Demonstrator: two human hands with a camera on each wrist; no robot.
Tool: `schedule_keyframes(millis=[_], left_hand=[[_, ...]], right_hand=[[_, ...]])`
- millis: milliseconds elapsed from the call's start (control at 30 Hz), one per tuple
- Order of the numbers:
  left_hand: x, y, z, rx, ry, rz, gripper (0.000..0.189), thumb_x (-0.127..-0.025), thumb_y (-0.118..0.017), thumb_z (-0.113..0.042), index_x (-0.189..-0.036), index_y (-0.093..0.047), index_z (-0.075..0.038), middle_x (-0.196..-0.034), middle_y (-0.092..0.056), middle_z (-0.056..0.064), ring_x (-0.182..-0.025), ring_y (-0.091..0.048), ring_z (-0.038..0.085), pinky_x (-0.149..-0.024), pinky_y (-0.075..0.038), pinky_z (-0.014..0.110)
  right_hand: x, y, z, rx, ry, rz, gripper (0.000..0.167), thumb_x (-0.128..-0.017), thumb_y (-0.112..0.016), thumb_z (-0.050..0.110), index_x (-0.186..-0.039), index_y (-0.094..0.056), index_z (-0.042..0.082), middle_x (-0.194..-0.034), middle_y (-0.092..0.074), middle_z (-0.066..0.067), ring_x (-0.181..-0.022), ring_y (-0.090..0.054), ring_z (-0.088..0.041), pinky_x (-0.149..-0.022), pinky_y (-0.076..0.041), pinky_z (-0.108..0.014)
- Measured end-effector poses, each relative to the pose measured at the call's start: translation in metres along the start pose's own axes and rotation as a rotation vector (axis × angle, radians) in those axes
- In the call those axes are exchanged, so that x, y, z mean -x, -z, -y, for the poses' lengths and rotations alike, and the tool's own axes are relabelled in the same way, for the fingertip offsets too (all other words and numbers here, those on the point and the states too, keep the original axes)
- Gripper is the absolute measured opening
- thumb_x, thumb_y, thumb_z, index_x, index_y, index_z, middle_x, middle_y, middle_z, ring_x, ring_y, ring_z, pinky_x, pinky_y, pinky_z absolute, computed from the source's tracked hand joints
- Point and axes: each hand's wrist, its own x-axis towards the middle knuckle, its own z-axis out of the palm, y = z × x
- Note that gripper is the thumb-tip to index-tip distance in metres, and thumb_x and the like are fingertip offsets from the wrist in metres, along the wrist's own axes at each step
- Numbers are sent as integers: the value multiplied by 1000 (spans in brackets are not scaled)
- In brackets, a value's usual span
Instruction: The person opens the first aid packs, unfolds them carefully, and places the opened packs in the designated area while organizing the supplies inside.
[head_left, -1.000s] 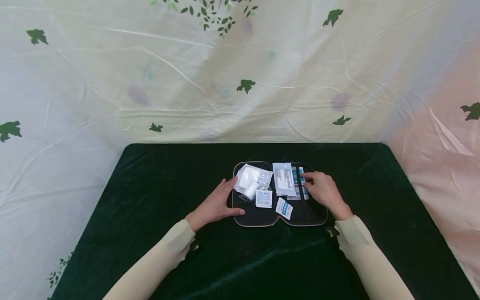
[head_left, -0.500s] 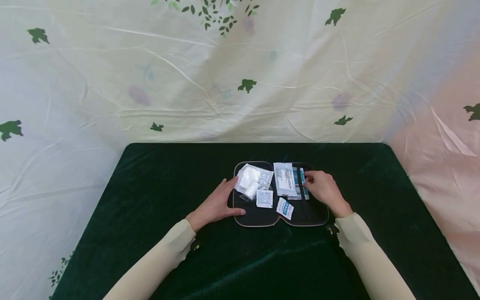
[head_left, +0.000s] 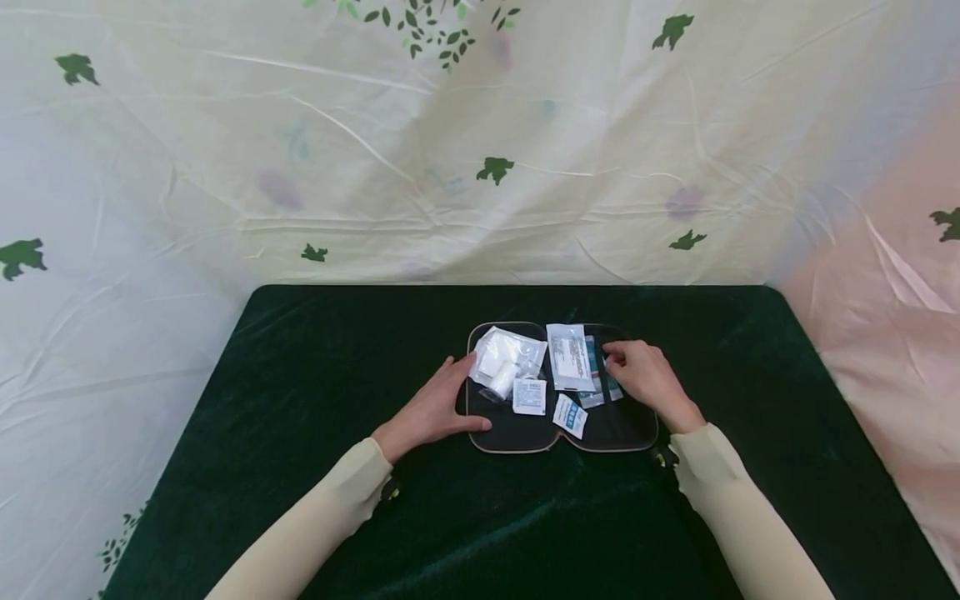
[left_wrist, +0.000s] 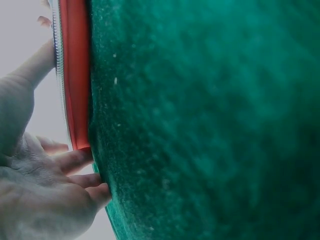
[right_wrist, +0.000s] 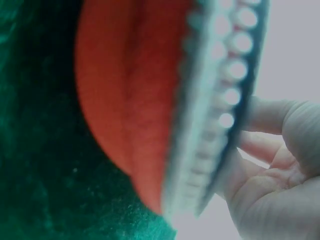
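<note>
An open black zip case (head_left: 517, 437), its outside red in the wrist views, lies flat with small first-aid packets in both halves. My left hand (head_left: 431, 408) rests at the case's left edge, thumb and fingers spread along the rim. Over the right half, my right hand (head_left: 645, 375) has its fingers curled at the blue-and-white packets (head_left: 592, 398) beside the black elastic strap (head_left: 603, 375), pinching at a packet's edge; the fingertips are partly hidden. A white printed sachet (head_left: 568, 358) lies left of the strap. In the right wrist view, the case's zip (right_wrist: 200, 150) covers the fingertips.
The left half holds a clear bag of white dressings (head_left: 510, 350), a small white roll (head_left: 498, 382) and a square sachet (head_left: 529, 397). Another small sachet (head_left: 570, 417) sits near the hinge. Dark green cloth (head_left: 360, 333) covers the table; a patterned curtain (head_left: 405, 167) hangs behind.
The blue-and-white packets by the strap have tilted, their lower ends shifting right and towards me. My right fingers have moved slightly left; the left hand stays in place.
</note>
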Motion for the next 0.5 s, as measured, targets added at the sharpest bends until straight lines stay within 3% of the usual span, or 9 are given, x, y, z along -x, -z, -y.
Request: schedule_keyframes(millis=[500], left_hand=[[-2, 0, 2, 5, 15, -4, 112, -83, -86, -47, -167, -18, -16, -170, -24, 12, -158, -11, 36, -125, -16, 54]], right_hand=[[3, -5, 1, -24, -4, -93, 42, -101, -54, 4, -139, -55, -13, -113, -64, -27, -65, -55, -22, -56, -45, -32]])
